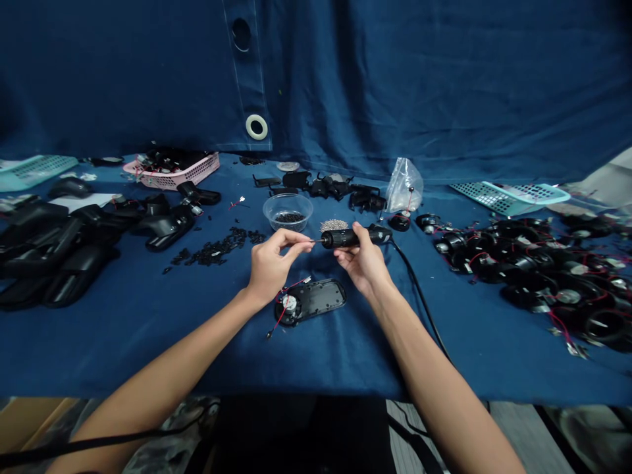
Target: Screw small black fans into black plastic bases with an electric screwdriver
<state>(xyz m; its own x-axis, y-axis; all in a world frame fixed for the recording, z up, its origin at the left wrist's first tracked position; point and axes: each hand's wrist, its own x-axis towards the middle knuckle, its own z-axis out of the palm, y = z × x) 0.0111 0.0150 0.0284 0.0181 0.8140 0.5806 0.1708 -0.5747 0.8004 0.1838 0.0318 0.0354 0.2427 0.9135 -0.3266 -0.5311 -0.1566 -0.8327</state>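
My right hand (364,263) is wrapped round a black corded electric screwdriver (340,237), held level with its bit pointing left. At the bit's tip, the thumb and fingers of my left hand (274,260) are pinched together; whatever is between them is too small to make out. Below both hands a black oblong plastic housing (320,299) lies on the blue cloth, its hollow side up. A small motor (289,303) with red wires sits at its left end. Just behind the screwdriver is a pile of small silvery screws (334,225).
A clear bowl (288,212) holds small dark parts, with more black pieces (217,249) scattered left of it. Black housings (64,243) crowd the left; wired round parts (533,257) heap on the right. The screwdriver's cord (419,289) runs toward the front edge. Baskets (182,176) stand behind.
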